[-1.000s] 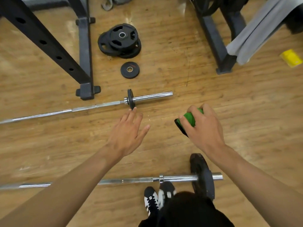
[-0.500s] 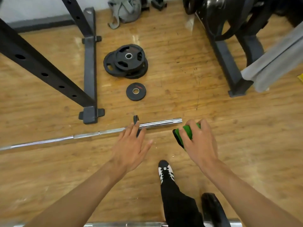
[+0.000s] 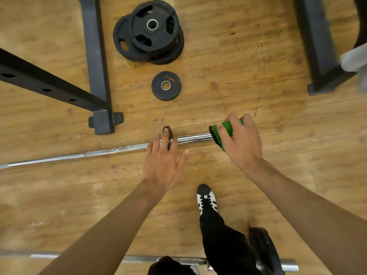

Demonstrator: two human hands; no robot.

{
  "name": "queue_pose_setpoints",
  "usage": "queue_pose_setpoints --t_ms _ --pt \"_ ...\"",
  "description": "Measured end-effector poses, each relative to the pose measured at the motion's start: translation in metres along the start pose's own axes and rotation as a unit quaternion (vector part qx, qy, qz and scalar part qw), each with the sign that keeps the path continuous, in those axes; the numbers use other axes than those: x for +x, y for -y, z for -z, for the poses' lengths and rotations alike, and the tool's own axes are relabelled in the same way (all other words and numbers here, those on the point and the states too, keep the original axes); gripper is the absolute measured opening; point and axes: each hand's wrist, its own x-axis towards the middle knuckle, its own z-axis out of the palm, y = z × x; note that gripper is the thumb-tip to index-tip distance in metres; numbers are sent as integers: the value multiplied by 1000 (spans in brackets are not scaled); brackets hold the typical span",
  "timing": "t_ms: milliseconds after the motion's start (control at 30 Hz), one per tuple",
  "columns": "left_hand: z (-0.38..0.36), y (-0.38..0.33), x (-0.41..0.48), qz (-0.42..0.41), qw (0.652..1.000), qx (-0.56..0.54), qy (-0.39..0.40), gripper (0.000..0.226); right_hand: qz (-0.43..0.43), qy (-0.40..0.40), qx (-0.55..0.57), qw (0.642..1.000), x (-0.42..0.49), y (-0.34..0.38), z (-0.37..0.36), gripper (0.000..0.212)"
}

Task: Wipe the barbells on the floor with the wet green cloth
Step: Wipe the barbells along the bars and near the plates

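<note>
Far bar [image 3: 119, 149]: on the floor [image 3: 59, 195], running left to right, between rack foot [image 3: 102, 122] and shoe [image 3: 206, 197].
Near bar [image 3: 139, 259]: on the floor at the near edge, with a black plate [image 3: 260, 247] towards its right end; partly hidden by the leg.
Cloth [image 3: 226, 130]: green, folded, at the far bar's right tip; whether it touches the bar or sits just above it, I cannot tell.
Right hand [image 3: 240, 143]: fingers curled round the cloth.
Left hand [image 3: 160, 165]: fingers straight, slightly spread, over the collar [image 3: 166, 129]; contact unclear.
Bar handling: judged heavy, stiff, smooth chrome; likely to roll under a wipe, so steady it beside the collar.
Cloth handling: soft, light, wet; wrap it round the sleeve and slide it along.
Risk: wet chrome turns slippery.
</note>
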Motion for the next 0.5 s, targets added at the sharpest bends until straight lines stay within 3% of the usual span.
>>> queue_pose_setpoints --t_ms 200,300,500 --pt "3 3 19 -4 1000 3 14 86 -9 15 -5 1000 21 -5 -13 40" --pt "0 4 29 -15 1000 5 10 92 -36 21 -14 999 28 -22 -28 41" --pt "-26 15 51 -15 998 26 58 81 -122 65 -31 990 32 -69 -67 43"
